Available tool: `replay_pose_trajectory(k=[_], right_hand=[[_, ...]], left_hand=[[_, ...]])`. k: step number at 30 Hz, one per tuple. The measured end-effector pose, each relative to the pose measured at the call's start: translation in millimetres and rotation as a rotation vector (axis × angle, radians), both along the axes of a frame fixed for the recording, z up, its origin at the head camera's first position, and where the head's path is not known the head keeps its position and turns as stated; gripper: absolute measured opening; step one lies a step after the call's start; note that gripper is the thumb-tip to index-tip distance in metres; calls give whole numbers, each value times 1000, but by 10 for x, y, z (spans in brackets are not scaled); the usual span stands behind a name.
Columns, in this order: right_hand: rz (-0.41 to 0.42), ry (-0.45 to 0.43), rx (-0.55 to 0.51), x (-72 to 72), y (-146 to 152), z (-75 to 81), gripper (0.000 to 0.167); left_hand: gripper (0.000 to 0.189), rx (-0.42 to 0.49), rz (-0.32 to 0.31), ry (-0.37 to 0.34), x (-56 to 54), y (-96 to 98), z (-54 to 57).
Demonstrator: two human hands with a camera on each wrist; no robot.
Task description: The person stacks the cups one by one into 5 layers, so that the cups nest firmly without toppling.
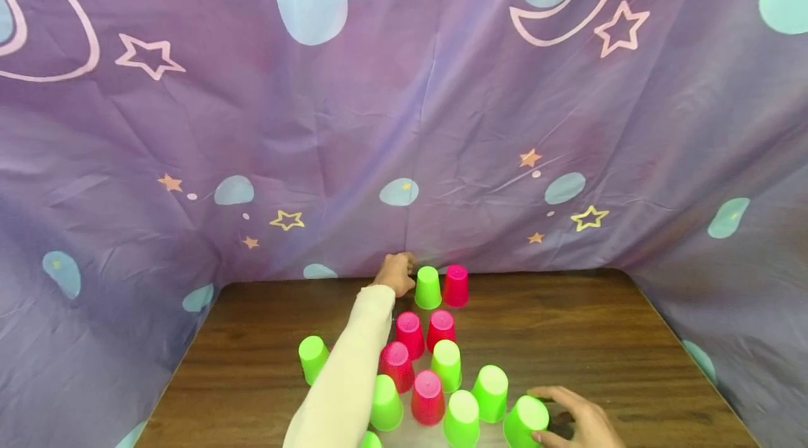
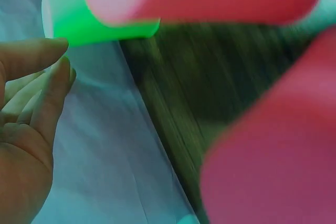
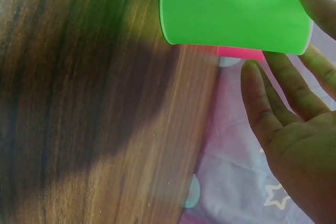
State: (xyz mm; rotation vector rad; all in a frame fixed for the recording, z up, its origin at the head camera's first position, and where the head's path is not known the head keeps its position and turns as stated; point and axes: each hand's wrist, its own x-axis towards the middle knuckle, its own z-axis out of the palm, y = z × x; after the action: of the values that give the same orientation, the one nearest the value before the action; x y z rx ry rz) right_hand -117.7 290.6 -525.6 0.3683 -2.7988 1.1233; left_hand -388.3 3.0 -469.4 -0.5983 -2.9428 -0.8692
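At the far edge of the table my left hand point(image 1: 396, 274) reaches just left of an upside-down green cup point(image 1: 428, 287). In the left wrist view the left thumb and fingers point(image 2: 50, 93) are fairly straight, with their tips near one another beside the green cup point(image 2: 100, 19) and no cup between them. Near the front right, my right hand point(image 1: 583, 423) holds another upside-down green cup point(image 1: 526, 423) near its closed end. The right wrist view has the thumb and fingers on opposite sides of this green cup point(image 3: 236, 11).
A red cup point(image 1: 456, 286) stands right of the far green one. Several more red cups point(image 1: 428, 397) and green cups point(image 1: 489, 393) stand upside down toward the front. One green cup point(image 1: 313, 358) is left of my left sleeve point(image 1: 344, 385). Patterned cloth point(image 1: 353, 118) hangs behind the wooden table point(image 1: 568, 329).
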Motion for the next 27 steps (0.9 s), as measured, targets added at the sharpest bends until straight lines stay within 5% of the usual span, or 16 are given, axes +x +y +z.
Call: replay_pose_trajectory(k=[5, 10, 16, 22, 27], right_hand=[[-24, 3, 9, -23, -23, 3, 53], [-37, 186, 50, -45, -45, -51, 54], [65, 206, 26, -107, 2, -51, 50], [168, 252, 15, -218, 47, 61, 49], [117, 295, 67, -293, 54, 218, 51]], left_hand=[[36, -15, 16, 8, -15, -164, 89], [38, 24, 30, -13, -5, -319, 166], [41, 79, 14, -22, 55, -566, 237], [41, 100, -10, -15, 184, -823, 207], [39, 145, -15, -31, 302, -1064, 116]])
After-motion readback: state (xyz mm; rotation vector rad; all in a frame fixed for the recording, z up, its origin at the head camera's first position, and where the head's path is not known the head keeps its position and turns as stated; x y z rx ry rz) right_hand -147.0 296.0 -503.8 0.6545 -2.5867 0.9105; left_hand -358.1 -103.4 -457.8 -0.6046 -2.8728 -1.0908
